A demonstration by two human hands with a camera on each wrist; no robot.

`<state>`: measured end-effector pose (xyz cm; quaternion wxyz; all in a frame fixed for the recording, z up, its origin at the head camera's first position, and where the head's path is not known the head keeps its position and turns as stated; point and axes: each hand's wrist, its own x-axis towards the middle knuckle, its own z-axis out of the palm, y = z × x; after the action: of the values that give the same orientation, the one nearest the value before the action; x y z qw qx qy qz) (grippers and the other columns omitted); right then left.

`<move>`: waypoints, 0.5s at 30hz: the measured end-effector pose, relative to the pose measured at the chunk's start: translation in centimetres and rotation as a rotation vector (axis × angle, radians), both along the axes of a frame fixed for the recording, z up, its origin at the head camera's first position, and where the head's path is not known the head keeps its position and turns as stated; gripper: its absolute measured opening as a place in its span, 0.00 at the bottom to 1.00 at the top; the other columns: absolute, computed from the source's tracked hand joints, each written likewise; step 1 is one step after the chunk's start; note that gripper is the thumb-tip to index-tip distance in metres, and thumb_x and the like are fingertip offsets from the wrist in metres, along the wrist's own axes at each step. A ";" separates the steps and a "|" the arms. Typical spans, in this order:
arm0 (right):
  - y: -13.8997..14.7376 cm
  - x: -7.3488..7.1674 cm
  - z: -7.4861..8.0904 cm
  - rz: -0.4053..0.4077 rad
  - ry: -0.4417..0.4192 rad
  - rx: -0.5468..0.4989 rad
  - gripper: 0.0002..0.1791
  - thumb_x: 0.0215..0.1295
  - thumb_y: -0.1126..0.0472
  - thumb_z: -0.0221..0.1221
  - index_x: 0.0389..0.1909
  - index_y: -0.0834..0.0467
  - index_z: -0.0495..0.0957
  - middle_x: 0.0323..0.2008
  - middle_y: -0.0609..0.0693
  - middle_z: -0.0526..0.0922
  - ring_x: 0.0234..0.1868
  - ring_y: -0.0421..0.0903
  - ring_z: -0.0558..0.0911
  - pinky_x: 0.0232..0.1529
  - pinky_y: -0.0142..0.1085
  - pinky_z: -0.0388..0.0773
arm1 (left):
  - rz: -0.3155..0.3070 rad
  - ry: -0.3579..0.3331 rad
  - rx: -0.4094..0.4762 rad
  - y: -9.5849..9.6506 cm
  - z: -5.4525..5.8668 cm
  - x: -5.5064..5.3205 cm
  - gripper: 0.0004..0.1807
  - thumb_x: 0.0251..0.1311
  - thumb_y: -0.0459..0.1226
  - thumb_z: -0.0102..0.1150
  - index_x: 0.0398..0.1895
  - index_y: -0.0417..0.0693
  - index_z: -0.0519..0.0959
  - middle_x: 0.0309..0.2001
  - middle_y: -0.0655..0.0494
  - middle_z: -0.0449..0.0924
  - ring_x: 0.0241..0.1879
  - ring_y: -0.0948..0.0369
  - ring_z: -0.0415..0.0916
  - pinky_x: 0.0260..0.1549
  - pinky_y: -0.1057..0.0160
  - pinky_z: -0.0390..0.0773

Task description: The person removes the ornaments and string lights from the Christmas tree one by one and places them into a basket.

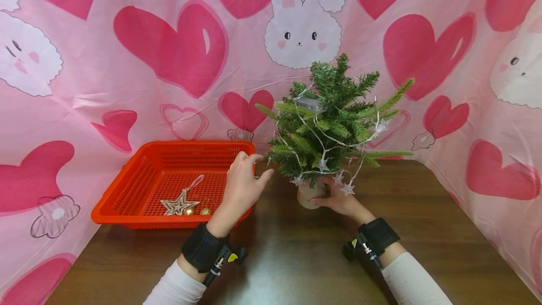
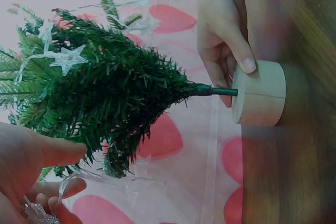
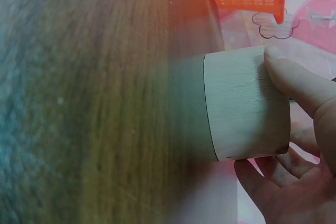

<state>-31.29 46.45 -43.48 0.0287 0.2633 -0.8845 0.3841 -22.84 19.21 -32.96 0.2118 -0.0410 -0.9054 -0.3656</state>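
Observation:
A small artificial Christmas tree [image 1: 334,121] stands upright on a round pale wooden base [image 2: 262,95]. A clear-wired string of star lights [image 1: 322,164] winds round its branches, with a clear battery box [image 1: 311,104] lodged near the upper left. My right hand [image 1: 338,196] grips the base from the right, thumb on its near side and fingers round behind. At the tree's left side, my left hand [image 1: 245,178] has thumb and index finger apart. The left wrist view shows the wire and a star light [image 2: 39,213] within its curled fingers.
Left of the tree, a red-orange plastic basket [image 1: 156,221] sits on the brown wooden table [image 1: 292,258]. It contains a glittery gold star ornament [image 1: 179,204] and small gold baubles [image 1: 189,211]. Behind hangs a pink cloth [image 1: 250,60] with hearts and rabbits.

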 end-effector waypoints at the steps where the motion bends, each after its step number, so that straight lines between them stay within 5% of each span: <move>1: 0.0 0.0 0.0 0.008 -0.001 -0.005 0.31 0.51 0.59 0.74 0.55 0.68 0.76 0.48 0.63 0.80 0.50 0.59 0.78 0.49 0.47 0.75 | -0.001 -0.006 -0.014 0.0 0.0 0.0 0.18 0.57 0.42 0.70 0.49 0.44 0.84 0.35 0.48 0.72 0.31 0.54 0.66 0.32 0.60 0.63; 10: 0.0 0.1 0.0 0.012 0.004 -0.006 0.32 0.51 0.59 0.74 0.55 0.68 0.75 0.50 0.63 0.79 0.52 0.60 0.78 0.50 0.49 0.75 | -0.039 0.023 -0.043 0.1 -0.1 -0.5 0.10 0.67 0.38 0.58 0.34 0.42 0.87 0.29 0.49 0.70 0.32 0.56 0.63 0.30 0.60 0.64; 15: 0.1 0.1 0.0 -0.001 -0.005 0.015 0.33 0.52 0.58 0.74 0.56 0.68 0.75 0.51 0.64 0.79 0.53 0.60 0.78 0.51 0.50 0.75 | -0.058 0.046 0.005 0.1 -0.2 -0.6 0.19 0.72 0.38 0.48 0.20 0.46 0.74 0.34 0.46 0.73 0.41 0.51 0.71 0.39 0.54 0.71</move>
<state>-31.21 46.54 -43.45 0.0247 0.2620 -0.8875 0.3782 -23.47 19.32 -33.16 0.2219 -0.0753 -0.8978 -0.3728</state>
